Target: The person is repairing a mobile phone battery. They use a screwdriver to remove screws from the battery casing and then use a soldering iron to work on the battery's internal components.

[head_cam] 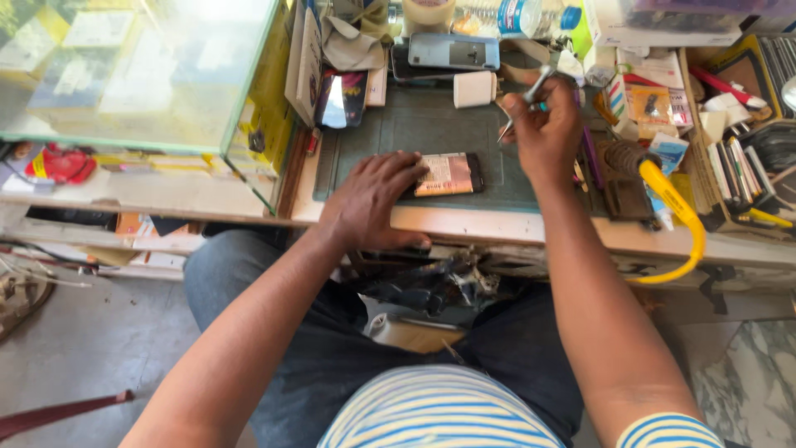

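An opened phone (448, 173) with its battery showing lies on a dark green work mat (439, 124). My left hand (369, 199) rests flat on the mat with its fingers on the phone's left end. My right hand (543, 124) is raised over the mat's right side and is closed around metal tweezers (531, 90), whose tips point down toward the mat.
A glass display case (141, 75) stands at the left. Another phone (453, 51), a white block (474, 89), tape roll (428, 12) and water bottle (531, 17) line the back. A yellow-handled soldering iron (676, 207) and cluttered boxes sit at the right.
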